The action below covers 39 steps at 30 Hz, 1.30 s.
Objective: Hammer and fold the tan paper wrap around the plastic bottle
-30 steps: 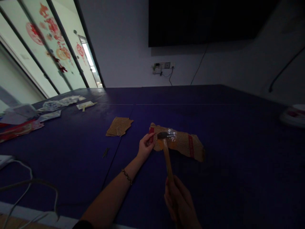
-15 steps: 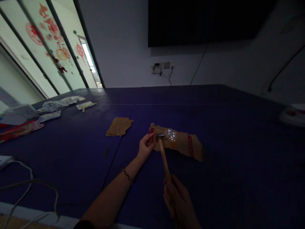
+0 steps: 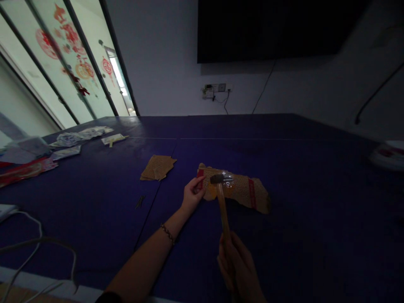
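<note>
Left hand, head view: the left hand reaches forward from the counter's near edge, wrist ringed by a bracelet, fingers bent at the left end of the cardboard strip; whether its grip is clamped on anything, I cannot tell.
Right hand: the right hand, nearer the near edge, has its grip closed around the handle of the hammer, head forward over the strip.
Strip: mid-counter, slanting toward the right edge, with red bands and shiny tape.
Counter: the dark blue counter carries cardboard pieces left of the strip, thin dark sticks closer to the near edge, and packets toward the far left corner.
Room: dim; a black screen and sockets on the wall beyond the far edge, a bright glass partition at left.
Change: the hammer's head sits farther right and looks higher than half a second ago; left hand and strip stay put.
</note>
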Available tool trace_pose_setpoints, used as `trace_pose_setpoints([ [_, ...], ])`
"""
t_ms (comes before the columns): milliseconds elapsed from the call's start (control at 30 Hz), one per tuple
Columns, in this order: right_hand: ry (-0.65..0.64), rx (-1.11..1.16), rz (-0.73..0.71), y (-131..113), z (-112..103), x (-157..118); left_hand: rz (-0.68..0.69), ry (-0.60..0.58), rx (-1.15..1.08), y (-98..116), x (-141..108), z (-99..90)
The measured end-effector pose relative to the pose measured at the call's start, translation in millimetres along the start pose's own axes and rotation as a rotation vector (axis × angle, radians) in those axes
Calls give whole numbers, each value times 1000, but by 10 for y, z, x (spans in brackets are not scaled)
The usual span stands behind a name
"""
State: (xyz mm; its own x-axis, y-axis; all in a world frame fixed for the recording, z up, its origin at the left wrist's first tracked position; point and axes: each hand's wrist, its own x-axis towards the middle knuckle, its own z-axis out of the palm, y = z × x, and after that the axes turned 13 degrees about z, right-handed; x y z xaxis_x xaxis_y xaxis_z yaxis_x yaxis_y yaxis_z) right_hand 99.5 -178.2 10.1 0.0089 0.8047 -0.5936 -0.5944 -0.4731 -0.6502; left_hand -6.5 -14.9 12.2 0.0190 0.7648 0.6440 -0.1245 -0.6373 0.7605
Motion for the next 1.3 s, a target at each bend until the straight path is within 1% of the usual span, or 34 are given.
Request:
trace_pose_setpoints([
  [167, -82, -67, 1, -22, 10, 3, 9, -11, 19, -45, -4, -23],
  [267, -2, 13, -26, -33, -10, 4, 4, 2, -1, -49, -6, -21],
  [333, 37, 23, -24, -30, -23, 9, 4, 5, -18, -45, -10, -14],
  [500, -5, -51, 14, 4, -6, -12, -25, 9, -76, -46, -18, -4],
  [667, 73, 9, -2, 10, 24, -49, -29, 31, -136, -48, -16, -10],
  [800, 27, -38, 30, 11, 14, -17, -25, 19, -112, -46, -17, -13],
  [1000, -5, -81, -64, 14, 6, 16, -10, 18, -86, -37, -17, -6],
  [1167, 21, -19, 34, 3, -9, 44, -13, -6, -51, -61, -20, -28],
  [1300, 57, 33, 26, 35, -42, 47, -11, 2, -71, -91, -22, -34],
])
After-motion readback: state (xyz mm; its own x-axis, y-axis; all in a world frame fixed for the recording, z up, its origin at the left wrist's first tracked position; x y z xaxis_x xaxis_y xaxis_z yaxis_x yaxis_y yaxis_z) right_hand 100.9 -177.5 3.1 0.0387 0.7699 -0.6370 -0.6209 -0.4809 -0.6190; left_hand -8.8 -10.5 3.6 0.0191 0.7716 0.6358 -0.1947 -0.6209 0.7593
